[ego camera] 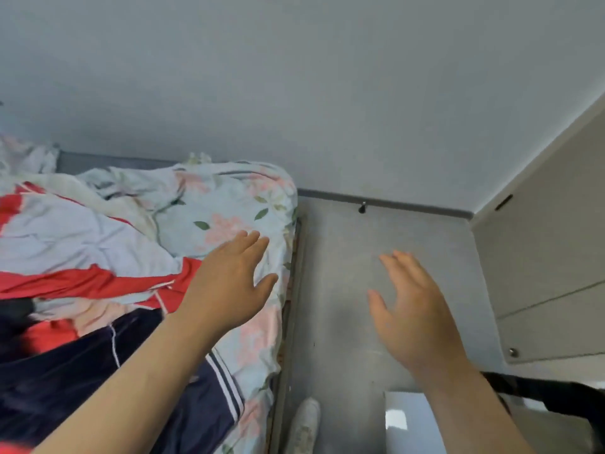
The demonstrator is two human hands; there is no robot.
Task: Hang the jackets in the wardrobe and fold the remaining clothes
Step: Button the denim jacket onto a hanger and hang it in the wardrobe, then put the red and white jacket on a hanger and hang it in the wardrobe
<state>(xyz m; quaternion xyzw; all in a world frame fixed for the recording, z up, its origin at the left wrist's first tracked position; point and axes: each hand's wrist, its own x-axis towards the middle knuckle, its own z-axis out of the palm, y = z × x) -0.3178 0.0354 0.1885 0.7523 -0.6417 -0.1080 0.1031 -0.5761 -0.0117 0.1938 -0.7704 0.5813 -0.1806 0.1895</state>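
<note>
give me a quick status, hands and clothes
Left hand open over the bed, right hand open over the floor, no grip on anything. Red and white jacket and navy garment heaped on the floral sheet. Nothing blocking.

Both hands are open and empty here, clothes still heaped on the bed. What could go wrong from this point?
1. The red and white garment and the navy garment overlap in the heap, so the left hand may drag both at once.
2. The navy garment lies near the bed's edge and could slide to the floor.
3. The right hand hovers over the floor, away from the clothes, so a one-handed pull seems likely.
</note>
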